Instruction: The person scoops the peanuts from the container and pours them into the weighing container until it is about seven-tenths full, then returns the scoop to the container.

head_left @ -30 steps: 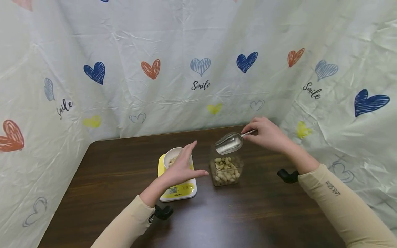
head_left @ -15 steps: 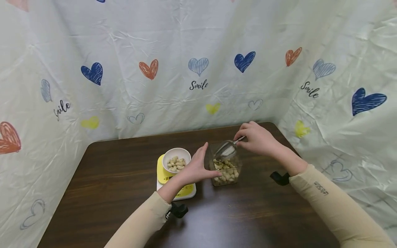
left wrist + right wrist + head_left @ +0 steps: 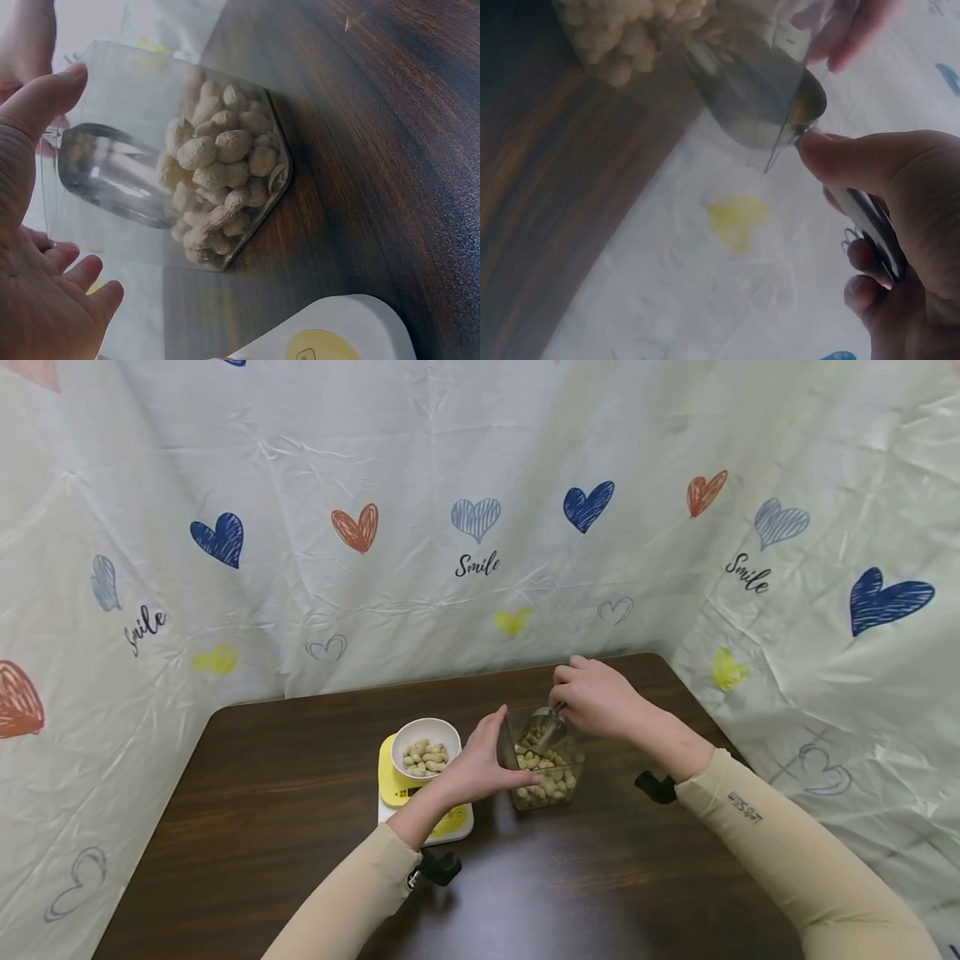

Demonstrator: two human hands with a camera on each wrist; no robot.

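The left hand (image 3: 480, 764), spread wide with a straight thumb, frames the clear, straight-walled box (image 3: 127, 82), probably steadying it. The right hand (image 3: 600, 697) grips the shiny metal scoop (image 3: 112, 172), angled inside toward rough peanuts (image 3: 214, 169). Nearby, a round white bowl (image 3: 426, 728) sits on the scale (image 3: 392, 789), presumably for weighing.

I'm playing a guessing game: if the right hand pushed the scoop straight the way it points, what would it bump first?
Probably the peanuts: the scoop in the right hand points down at them inside the clear container. Its tip may already touch them; depth is unclear.
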